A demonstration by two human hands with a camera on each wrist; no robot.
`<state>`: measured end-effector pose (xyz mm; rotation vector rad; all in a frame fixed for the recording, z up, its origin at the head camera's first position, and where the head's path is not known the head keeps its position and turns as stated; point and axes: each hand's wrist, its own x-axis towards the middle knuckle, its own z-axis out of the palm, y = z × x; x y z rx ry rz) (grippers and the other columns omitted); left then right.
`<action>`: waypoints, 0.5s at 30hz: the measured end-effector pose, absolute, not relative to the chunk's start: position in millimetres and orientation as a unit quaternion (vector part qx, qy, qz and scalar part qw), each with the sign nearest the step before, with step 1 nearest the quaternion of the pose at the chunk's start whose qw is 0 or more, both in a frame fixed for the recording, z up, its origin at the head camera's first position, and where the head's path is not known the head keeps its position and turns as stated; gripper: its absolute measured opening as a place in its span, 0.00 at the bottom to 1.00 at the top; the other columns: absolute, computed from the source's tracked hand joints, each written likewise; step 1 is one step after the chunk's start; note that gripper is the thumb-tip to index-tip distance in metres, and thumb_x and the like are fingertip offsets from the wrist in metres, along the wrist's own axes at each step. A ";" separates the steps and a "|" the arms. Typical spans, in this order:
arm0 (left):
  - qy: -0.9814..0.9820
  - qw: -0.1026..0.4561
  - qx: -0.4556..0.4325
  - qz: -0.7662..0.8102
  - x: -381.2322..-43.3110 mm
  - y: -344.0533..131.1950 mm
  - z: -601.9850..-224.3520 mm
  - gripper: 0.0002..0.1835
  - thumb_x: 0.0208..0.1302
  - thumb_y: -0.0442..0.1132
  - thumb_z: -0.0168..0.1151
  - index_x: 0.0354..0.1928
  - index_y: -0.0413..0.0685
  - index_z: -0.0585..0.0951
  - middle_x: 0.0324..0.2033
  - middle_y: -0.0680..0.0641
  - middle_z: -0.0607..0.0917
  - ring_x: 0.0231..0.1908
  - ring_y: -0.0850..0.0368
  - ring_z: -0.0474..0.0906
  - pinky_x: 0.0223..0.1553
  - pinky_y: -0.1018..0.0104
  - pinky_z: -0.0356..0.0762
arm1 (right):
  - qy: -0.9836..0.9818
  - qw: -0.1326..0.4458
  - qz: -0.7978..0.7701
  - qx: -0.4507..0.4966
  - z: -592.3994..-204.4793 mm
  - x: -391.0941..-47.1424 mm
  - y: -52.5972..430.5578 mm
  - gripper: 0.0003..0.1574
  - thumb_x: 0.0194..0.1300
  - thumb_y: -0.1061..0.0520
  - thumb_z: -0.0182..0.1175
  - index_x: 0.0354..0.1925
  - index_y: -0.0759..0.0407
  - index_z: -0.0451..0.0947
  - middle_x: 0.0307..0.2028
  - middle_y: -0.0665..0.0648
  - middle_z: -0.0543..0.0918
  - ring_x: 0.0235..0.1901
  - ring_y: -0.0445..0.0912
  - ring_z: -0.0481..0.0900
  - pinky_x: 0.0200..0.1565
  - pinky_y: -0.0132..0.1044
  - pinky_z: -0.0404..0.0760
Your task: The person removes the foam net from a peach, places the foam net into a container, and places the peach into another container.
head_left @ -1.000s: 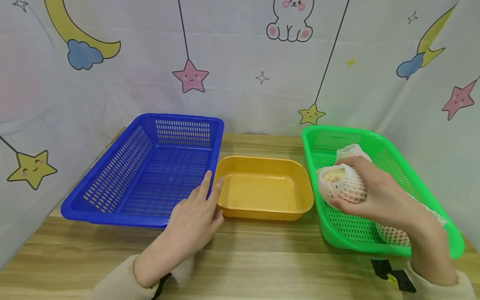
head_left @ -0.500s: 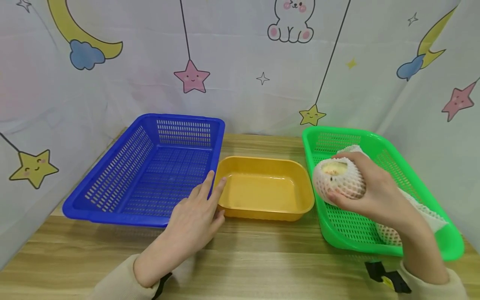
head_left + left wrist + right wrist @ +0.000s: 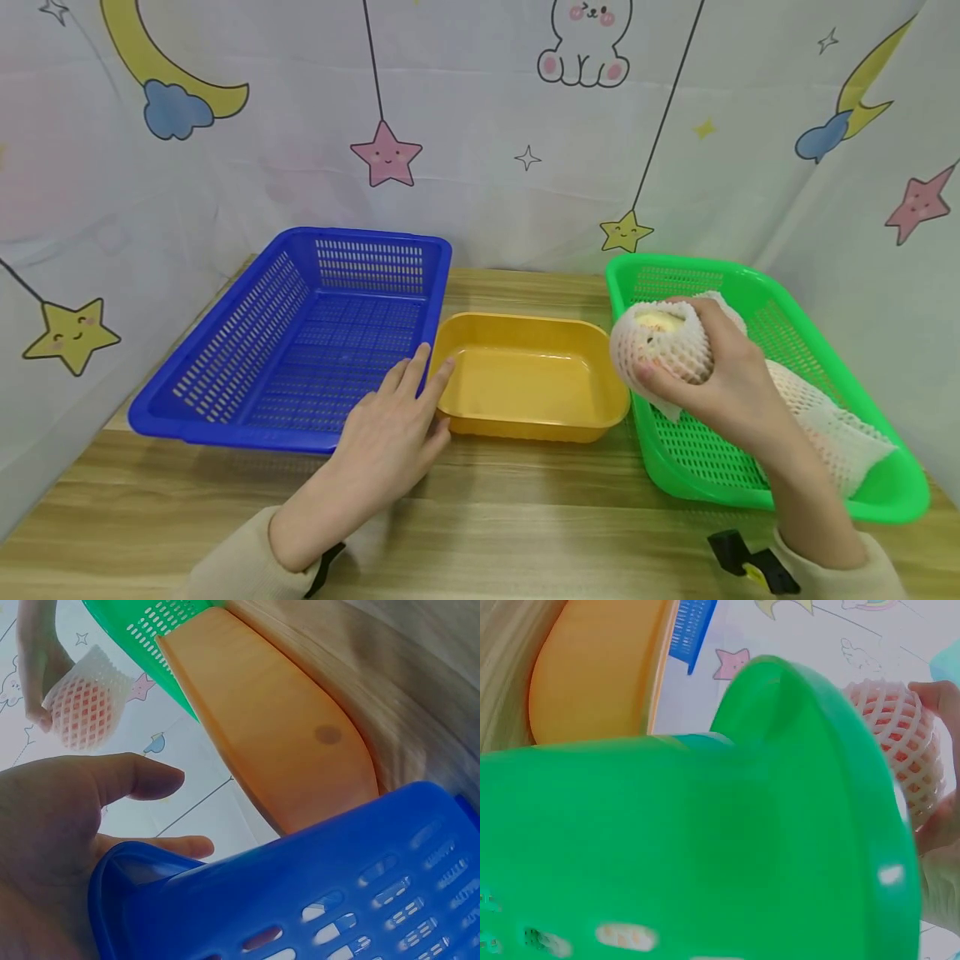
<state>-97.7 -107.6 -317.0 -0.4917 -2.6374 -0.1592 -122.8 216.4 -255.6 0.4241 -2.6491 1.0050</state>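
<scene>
My right hand point(image 3: 738, 379) grips a round fruit in a white foam net point(image 3: 660, 350) above the left side of the green basket point(image 3: 660, 471). Pale yellow skin shows through the net's open top. In the left wrist view the netted fruit point(image 3: 82, 712) looks reddish and hangs clear of the basket. My left hand point(image 3: 393, 429) lies with fairly straight fingers on the right rim of the blue basket point(image 3: 232, 437). Two more white foam nets show in the green basket: one at the front right point(image 3: 832, 433), the other point(image 3: 723, 308) partly behind my right hand.
A yellow plastic tray point(image 3: 517, 387) stands between the two baskets on the wooden table point(image 3: 510, 517). A pale curtain point(image 3: 480, 208) printed with stars and moons hangs behind them. The green basket's tall wall point(image 3: 727, 847) fills much of the right wrist view.
My right hand has moved left and slightly up with the netted fruit, toward the yellow tray. More of the front-right foam net is uncovered. My left hand stays on the blue rim.
</scene>
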 end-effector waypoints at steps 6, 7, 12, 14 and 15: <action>-0.956 0.224 -0.179 -0.057 -97.6 -107.3 -316.6 0.32 0.56 0.43 0.64 0.65 0.49 0.72 0.63 0.37 0.73 0.58 0.41 0.75 0.30 0.52 0.79 | -0.914 0.147 0.350 0.142 -256.8 -122.6 210.8 0.39 0.54 0.51 0.69 0.61 0.53 0.65 0.51 0.55 0.72 0.42 0.50 0.72 0.31 0.33 0.78; -0.956 0.223 -0.179 -0.058 -97.7 -107.2 -316.5 0.32 0.56 0.43 0.64 0.65 0.49 0.72 0.63 0.37 0.73 0.58 0.41 0.75 0.30 0.52 0.79 | -0.914 0.147 0.352 0.141 -257.0 -122.3 209.8 0.39 0.54 0.51 0.69 0.61 0.53 0.65 0.51 0.56 0.72 0.42 0.51 0.72 0.31 0.34 0.78; -0.957 0.221 -0.179 -0.057 -98.1 -106.8 -316.5 0.32 0.56 0.43 0.64 0.65 0.49 0.72 0.64 0.37 0.73 0.58 0.41 0.75 0.32 0.50 0.80 | -0.906 0.142 0.376 0.130 -258.1 -121.7 205.5 0.40 0.55 0.52 0.68 0.62 0.58 0.62 0.53 0.62 0.71 0.44 0.55 0.73 0.31 0.33 0.78; -0.957 0.221 -0.180 -0.056 -98.3 -106.9 -316.5 0.32 0.56 0.44 0.63 0.65 0.50 0.72 0.63 0.37 0.73 0.58 0.41 0.75 0.33 0.50 0.80 | -0.900 0.134 0.395 0.126 -259.0 -121.6 203.1 0.40 0.55 0.53 0.68 0.61 0.59 0.61 0.54 0.63 0.70 0.44 0.55 0.74 0.32 0.32 0.78; -0.957 0.221 -0.181 -0.055 -98.4 -107.1 -316.5 0.32 0.56 0.44 0.63 0.65 0.50 0.72 0.63 0.37 0.73 0.58 0.41 0.75 0.34 0.50 0.80 | -0.896 0.129 0.405 0.125 -259.7 -121.5 201.6 0.40 0.55 0.54 0.68 0.61 0.59 0.60 0.54 0.63 0.69 0.45 0.55 0.74 0.32 0.31 0.78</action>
